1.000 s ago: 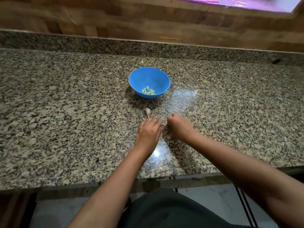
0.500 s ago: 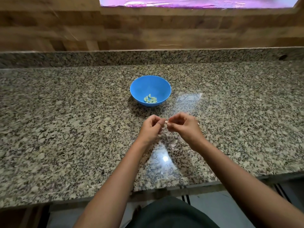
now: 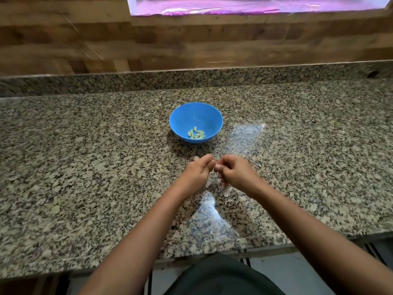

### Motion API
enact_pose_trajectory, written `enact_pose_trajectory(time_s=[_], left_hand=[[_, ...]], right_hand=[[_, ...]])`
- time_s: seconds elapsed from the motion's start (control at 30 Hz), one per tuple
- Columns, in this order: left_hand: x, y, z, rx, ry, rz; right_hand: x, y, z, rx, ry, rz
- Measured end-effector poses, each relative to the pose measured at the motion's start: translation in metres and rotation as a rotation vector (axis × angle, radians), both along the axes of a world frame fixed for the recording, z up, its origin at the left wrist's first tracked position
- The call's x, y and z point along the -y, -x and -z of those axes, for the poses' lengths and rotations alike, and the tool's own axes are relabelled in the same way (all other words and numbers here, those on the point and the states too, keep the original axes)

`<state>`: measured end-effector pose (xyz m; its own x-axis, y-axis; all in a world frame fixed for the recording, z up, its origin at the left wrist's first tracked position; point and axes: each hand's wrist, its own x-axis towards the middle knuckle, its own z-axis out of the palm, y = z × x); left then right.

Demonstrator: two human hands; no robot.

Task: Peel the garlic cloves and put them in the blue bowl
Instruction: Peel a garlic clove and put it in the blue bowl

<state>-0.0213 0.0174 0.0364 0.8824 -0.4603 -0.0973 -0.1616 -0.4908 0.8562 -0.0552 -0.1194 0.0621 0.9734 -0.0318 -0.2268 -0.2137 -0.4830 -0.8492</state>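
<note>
A blue bowl (image 3: pixel 182 116) stands on the granite counter with several peeled, pale green-white garlic cloves (image 3: pixel 196 133) at its bottom. Just in front of it, raised a little above the counter, my left hand (image 3: pixel 196 172) and my right hand (image 3: pixel 234 172) meet with their fingertips pinched together on a small garlic clove (image 3: pixel 216 166), which is mostly hidden by my fingers. Part of a garlic piece (image 3: pixel 194 158) peeks out on the counter behind my left hand.
Small scraps of garlic skin (image 3: pixel 227 191) lie on the granite counter (image 3: pixel 85 167) below my hands. A low granite ledge and a wooden wall run along the back. The counter's front edge is near my body.
My hands have lifted off the counter, where they were picking at the garlic, and now hold a clove between them. The camera view has tilted upward.
</note>
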Motion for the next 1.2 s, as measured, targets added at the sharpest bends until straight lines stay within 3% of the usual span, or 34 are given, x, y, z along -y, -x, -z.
enact_pose_trajectory(time_s=[0.07, 0.13, 0.17, 0.27, 0.3, 0.37, 0.4, 0.47, 0.57, 0.63, 0.7, 0.77, 0.87, 0.97, 1.13, 1.2], left_hand=[[0.004, 0.001, 0.001, -0.167, 0.065, -0.088], [0.006, 0.002, 0.002, -0.190, 0.075, -0.103], [0.006, 0.002, 0.002, -0.125, 0.082, -0.087], [0.002, 0.001, 0.000, 0.078, 0.061, -0.044], [0.003, 0.000, 0.003, 0.108, 0.037, -0.045], [0.009, -0.002, 0.006, 0.090, -0.001, -0.077], [0.012, -0.002, 0.008, 0.030, -0.009, -0.104], [0.020, 0.000, 0.010, -0.177, 0.066, -0.164], [0.029, 0.001, 0.013, -0.570, 0.325, -0.266], [0.032, 0.002, 0.017, -0.641, 0.377, -0.322], [0.030, 0.003, 0.020, -0.496, 0.215, -0.319], [0.026, 0.004, 0.019, -0.255, -0.079, -0.242], [0.025, 0.005, 0.016, -0.031, -0.284, -0.156], [0.026, 0.001, 0.011, -0.013, -0.186, -0.136], [0.029, -0.009, 0.008, -0.140, 0.042, -0.169], [0.030, -0.009, 0.009, -0.221, 0.155, -0.212]], right_hand=[[-0.003, 0.000, 0.005, 0.150, 0.272, -0.028], [-0.004, 0.000, 0.008, 0.195, 0.363, -0.055], [-0.003, -0.001, 0.007, 0.142, 0.255, -0.049], [0.003, -0.003, 0.000, -0.132, -0.317, -0.015], [0.005, -0.003, 0.001, -0.145, -0.346, -0.004], [0.005, -0.001, 0.008, -0.005, -0.021, -0.018], [0.006, 0.000, 0.012, 0.118, 0.209, -0.035], [0.005, 0.002, 0.019, 0.254, 0.411, -0.086], [0.008, 0.003, 0.025, 0.177, 0.322, -0.055], [0.011, 0.004, 0.030, 0.084, 0.197, 0.036], [0.016, 0.005, 0.031, -0.051, -0.050, 0.168], [0.022, 0.007, 0.029, -0.165, -0.311, 0.229], [0.026, 0.008, 0.025, -0.190, -0.410, 0.221], [0.027, 0.005, 0.024, -0.163, -0.323, 0.179], [0.031, 0.002, 0.029, -0.035, -0.041, 0.056], [0.033, 0.000, 0.028, -0.031, -0.091, 0.049]])
